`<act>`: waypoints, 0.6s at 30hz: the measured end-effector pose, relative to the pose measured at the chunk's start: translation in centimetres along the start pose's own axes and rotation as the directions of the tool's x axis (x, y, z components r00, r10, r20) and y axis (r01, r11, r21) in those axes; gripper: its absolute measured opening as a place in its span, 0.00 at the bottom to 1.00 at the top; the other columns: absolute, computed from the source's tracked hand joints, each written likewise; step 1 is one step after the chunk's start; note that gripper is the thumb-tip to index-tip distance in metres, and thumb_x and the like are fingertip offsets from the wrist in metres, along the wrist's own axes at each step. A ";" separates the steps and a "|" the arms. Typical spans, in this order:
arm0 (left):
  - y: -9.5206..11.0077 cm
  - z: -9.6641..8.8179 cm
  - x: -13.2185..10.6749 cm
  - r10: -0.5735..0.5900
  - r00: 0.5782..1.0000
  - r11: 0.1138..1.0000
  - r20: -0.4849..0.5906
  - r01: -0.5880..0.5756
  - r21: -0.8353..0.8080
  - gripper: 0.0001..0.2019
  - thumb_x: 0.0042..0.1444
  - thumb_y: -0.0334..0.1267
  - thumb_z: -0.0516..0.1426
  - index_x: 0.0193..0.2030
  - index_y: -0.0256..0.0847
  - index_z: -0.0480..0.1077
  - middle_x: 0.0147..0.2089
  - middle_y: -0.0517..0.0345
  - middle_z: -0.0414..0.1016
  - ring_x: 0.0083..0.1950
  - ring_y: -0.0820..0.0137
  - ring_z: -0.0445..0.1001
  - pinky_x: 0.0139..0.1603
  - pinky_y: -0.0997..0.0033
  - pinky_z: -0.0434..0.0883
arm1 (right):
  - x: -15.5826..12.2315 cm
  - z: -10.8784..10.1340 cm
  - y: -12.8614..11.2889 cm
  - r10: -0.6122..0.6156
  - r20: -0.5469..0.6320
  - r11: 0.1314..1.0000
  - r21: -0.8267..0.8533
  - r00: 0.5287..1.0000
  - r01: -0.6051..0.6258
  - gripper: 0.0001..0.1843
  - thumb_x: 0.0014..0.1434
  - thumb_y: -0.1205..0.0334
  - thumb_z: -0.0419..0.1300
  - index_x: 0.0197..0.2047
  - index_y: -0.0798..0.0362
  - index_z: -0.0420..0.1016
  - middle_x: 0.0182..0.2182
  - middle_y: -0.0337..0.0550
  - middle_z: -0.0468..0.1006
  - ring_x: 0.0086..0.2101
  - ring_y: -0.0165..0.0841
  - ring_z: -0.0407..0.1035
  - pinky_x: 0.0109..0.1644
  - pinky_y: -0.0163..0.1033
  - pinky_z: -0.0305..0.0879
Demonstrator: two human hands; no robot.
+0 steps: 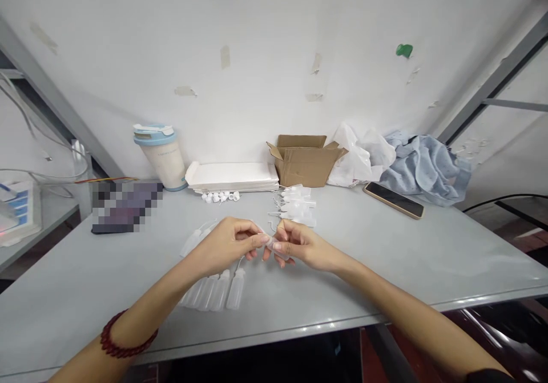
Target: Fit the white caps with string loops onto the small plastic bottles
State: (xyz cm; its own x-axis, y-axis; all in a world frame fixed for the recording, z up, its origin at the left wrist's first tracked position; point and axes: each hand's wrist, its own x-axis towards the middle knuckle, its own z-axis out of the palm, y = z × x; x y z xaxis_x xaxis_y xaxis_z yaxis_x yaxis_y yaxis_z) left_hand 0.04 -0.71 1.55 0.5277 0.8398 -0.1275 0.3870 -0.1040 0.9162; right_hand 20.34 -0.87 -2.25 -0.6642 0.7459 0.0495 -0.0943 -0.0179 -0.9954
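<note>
My left hand (226,241) and my right hand (297,244) meet above the middle of the grey table (385,257). Both pinch a small clear plastic piece (269,242) between their fingertips; I cannot make out exactly what it is. Below my left hand a row of several small translucent squeeze bottles (216,290) lies on the table. More bottles with thin needle tips (297,205) are heaped just beyond my right hand. A few small white caps (220,197) lie further back. A red bead bracelet (124,340) circles my left wrist.
Along the wall stand a lidded cup (159,156), a stack of white flat packs (233,176), an open cardboard box (305,160), a white plastic bag (359,154) and blue cloth (423,166). A phone (394,199) lies at right, a dark blurred item (124,206) at left.
</note>
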 end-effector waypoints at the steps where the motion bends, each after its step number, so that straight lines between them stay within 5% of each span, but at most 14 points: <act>1: 0.0 0.0 0.0 0.017 1.000 1.000 0.007 -0.017 0.014 0.12 0.56 0.45 0.57 0.33 0.37 0.74 0.29 0.57 0.77 0.30 0.70 0.72 0.34 0.72 0.69 | 0.0 -0.1 0.0 0.000 0.006 1.000 -0.003 1.000 0.000 0.21 0.59 0.52 0.60 0.30 0.51 0.51 0.29 0.40 0.76 0.25 0.24 0.66 0.26 0.32 0.55; 8: 0.2 0.0 -0.2 0.194 0.981 0.974 0.020 -0.195 0.114 0.10 0.58 0.39 0.55 0.40 0.39 0.76 0.41 0.54 0.77 0.39 0.69 0.74 0.40 0.73 0.69 | 0.0 -0.3 -0.1 0.002 0.028 1.000 0.026 1.000 -0.002 0.20 0.59 0.52 0.60 0.30 0.51 0.51 0.29 0.40 0.77 0.22 0.22 0.62 0.25 0.31 0.54; 15: 0.1 0.3 -0.2 0.051 0.999 0.993 0.005 -0.051 0.105 0.12 0.57 0.45 0.56 0.33 0.38 0.74 0.30 0.58 0.77 0.31 0.71 0.71 0.30 0.75 0.66 | 0.0 -0.2 -0.1 0.034 0.014 0.999 -0.009 0.999 -0.034 0.19 0.59 0.51 0.60 0.32 0.51 0.52 0.29 0.39 0.76 0.22 0.23 0.62 0.24 0.31 0.53; 18: 0.0 0.5 -0.1 0.039 0.996 0.996 -0.081 -0.033 0.079 0.13 0.56 0.46 0.56 0.31 0.38 0.72 0.27 0.58 0.75 0.29 0.70 0.72 0.30 0.74 0.67 | 0.0 -0.1 0.0 0.029 -0.061 0.993 -0.110 0.998 -0.035 0.19 0.58 0.50 0.60 0.38 0.50 0.54 0.29 0.37 0.74 0.23 0.23 0.61 0.25 0.31 0.54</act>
State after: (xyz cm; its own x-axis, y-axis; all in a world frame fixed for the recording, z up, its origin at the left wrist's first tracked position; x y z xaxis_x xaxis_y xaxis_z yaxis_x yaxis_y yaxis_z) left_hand 0.35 -1.05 1.34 0.4797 0.8754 -0.0603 0.4276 -0.1732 0.8872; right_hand 20.43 -0.83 -2.22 -0.6203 0.7842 0.0157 0.0116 0.0292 -0.9995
